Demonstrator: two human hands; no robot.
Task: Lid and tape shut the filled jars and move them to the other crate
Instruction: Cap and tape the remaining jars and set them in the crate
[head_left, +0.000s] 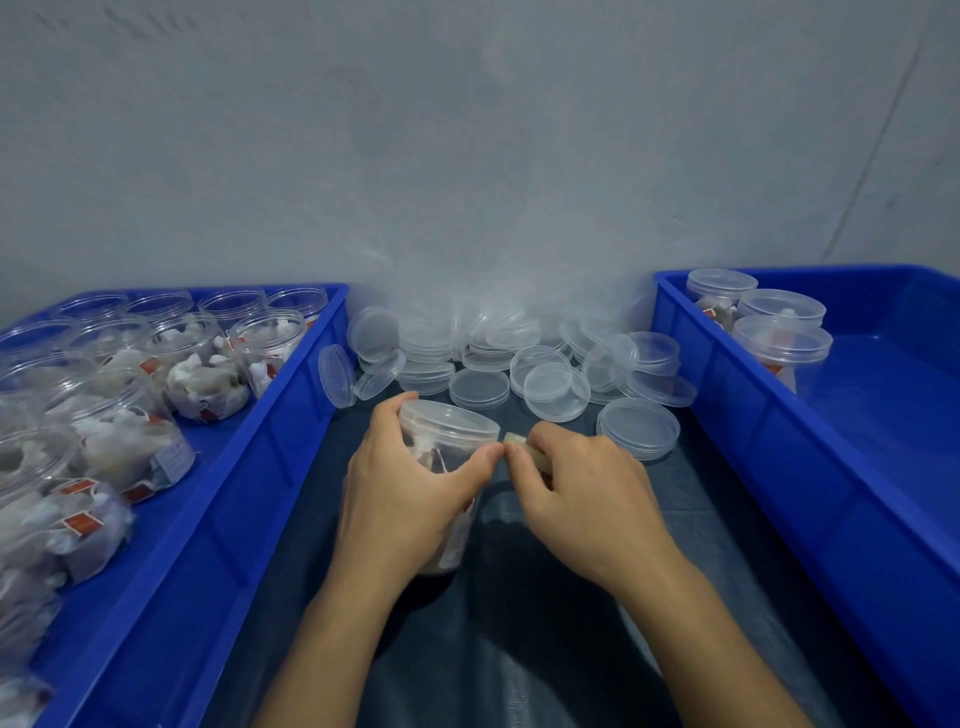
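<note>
L hand (410, 486) wraps the lidded jar (447, 441), thumb at rim. R hand (582, 491), just right of jar, pinches a tape roll (524, 449), fingertips meeting L thumb. Jar sits between left crate (270, 441) & right crate (737, 415); loose lids (519, 358) behind.

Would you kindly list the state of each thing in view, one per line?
Held jar: lidded, tilted, gripped by left hand.
Right hand: pinching a tape roll at the jar's rim.
Left crate jars: filled, unlidded.
Right crate jars: three, lidded.
Loose lids: piled between crates.
</note>
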